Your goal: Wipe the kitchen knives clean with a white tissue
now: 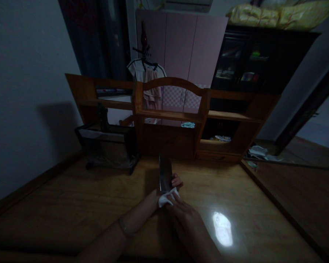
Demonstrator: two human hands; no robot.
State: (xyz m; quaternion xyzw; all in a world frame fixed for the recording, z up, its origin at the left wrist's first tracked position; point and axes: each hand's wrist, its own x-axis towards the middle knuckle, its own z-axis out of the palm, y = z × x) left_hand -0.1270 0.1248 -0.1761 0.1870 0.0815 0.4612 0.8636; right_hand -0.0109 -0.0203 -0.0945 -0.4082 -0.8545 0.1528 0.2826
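A cleaver [165,173] stands with its broad, dark metal blade pointing up and away from me. My left hand [177,181] passes behind the blade, and its curled fingers show at the blade's right edge; the rest of that hand is hidden. Pinched under the fingers of my right hand [183,213] is a crumpled white cloth or tissue [165,199], pressed against the lower part of the blade. The cleaver's handle is mostly hidden by my right hand.
A dark-framed stand [106,146] with a black handle [102,117] sticking up sits at left on the wooden surface [98,204]. Behind rises a wooden shelf unit [167,140]. A bright light reflection lies at right. A raised wooden edge [276,201] runs along the right side.
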